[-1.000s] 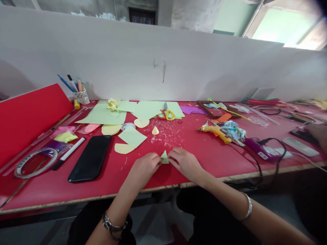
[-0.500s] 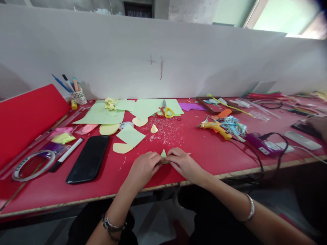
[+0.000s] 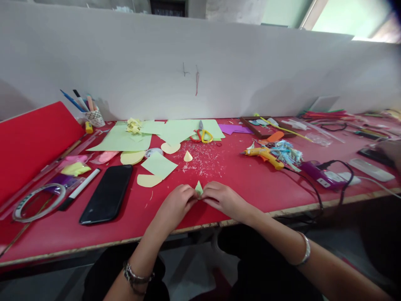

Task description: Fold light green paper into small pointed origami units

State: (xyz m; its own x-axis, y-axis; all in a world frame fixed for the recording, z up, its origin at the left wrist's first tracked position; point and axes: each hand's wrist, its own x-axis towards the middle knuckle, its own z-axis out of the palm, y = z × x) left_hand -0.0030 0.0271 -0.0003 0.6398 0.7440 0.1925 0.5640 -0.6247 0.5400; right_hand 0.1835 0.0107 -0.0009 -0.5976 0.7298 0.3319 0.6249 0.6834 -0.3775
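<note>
Between my two hands is a small piece of light green paper (image 3: 199,188), its pointed tip showing upward. My left hand (image 3: 181,202) pinches it from the left, and my right hand (image 3: 223,200) pinches it from the right. The fingers hide its lower part, so I cannot tell its whole shape. Beyond them a small pale yellow paper cone (image 3: 188,156) stands upright on the red table (image 3: 232,167). Left of the cone lie a green paper square (image 3: 160,164) and a cut yellow paper piece (image 3: 149,180).
Scissors (image 3: 203,134) lie on green sheets at the back. A yellow glue gun (image 3: 265,156) with its cord is to the right, near a purple power strip (image 3: 324,175). A black phone (image 3: 108,194), a marker (image 3: 79,190) and a tape ring (image 3: 39,202) are left. Another person's hand (image 3: 388,150) is far right.
The green paper has tilted slightly and shows a little more between my fingertips. Both hands stay pinched on it in nearly the same place. The whole view has shifted slightly.
</note>
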